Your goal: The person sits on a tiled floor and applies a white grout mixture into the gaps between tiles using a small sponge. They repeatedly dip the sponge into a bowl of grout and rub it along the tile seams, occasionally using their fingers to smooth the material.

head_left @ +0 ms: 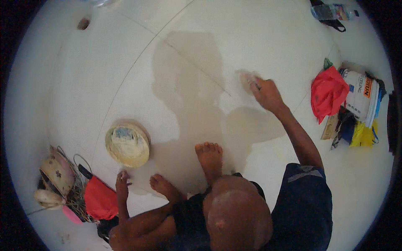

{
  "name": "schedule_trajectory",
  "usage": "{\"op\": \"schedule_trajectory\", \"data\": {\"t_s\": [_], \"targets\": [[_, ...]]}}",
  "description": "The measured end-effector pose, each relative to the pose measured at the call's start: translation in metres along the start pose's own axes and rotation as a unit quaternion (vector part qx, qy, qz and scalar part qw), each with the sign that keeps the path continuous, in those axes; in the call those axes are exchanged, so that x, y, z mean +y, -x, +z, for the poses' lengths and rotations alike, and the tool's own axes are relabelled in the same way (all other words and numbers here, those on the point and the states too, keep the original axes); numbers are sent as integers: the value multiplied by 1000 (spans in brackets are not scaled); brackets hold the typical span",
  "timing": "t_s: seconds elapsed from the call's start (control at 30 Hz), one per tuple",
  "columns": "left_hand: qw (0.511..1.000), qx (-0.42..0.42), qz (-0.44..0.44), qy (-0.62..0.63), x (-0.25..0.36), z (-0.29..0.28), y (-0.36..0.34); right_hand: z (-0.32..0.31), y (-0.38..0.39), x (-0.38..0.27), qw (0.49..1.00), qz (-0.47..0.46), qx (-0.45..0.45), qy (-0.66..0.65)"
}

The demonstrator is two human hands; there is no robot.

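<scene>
**Cream paste [130, 151] bowl and a blurry pale thing [245, 78] on a white floor [268, 37]**

So the paste is kept in a round, cream-coloured bowl [146, 147], set on the floor at the left, in front of the feet. The inside is smeared pale yellow, with a grey-blue patch showing near the far side. The pale thing is seen well apart from it, ahead and to the right, low over the floor; too blurred to be named. It's clamped by the right hand [267, 94], grip curled around it. By the left hand [122, 180] nothing seems to be held: grip loose, fingers slightly apart, just beside the bowl, though whether the rim is touched can't be told.

The floor is crossed by thin dark lines [138, 62], and a big shadow [188, 58] is cast over the middle. A dark hole [83, 23] can be spotted at far left. On the right, a white bucket [359, 98] is crowded by red cloth [328, 92] and something yellow [363, 134]; a clear bottle [337, 12] is seen beyond. More red fabric [100, 198] is piled beside a patterned bag [58, 173] at left.
</scene>
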State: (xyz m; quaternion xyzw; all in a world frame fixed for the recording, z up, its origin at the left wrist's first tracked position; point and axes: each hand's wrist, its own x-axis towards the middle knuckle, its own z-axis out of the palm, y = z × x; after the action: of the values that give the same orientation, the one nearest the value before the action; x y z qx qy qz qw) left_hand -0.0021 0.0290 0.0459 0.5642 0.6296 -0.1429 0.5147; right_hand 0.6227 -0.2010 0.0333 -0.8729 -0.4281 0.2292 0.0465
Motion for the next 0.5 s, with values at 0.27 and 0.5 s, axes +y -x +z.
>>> {"op": "schedule_trajectory", "data": {"t_s": [0.27,0.5], "targets": [[997,-71,-33,-28,-2,-13,11,48,-40,48,944,132,277,-123],[997,-53,-57,-1,-4,-9,4,59,-48,50,947,83,296,-89]]}}
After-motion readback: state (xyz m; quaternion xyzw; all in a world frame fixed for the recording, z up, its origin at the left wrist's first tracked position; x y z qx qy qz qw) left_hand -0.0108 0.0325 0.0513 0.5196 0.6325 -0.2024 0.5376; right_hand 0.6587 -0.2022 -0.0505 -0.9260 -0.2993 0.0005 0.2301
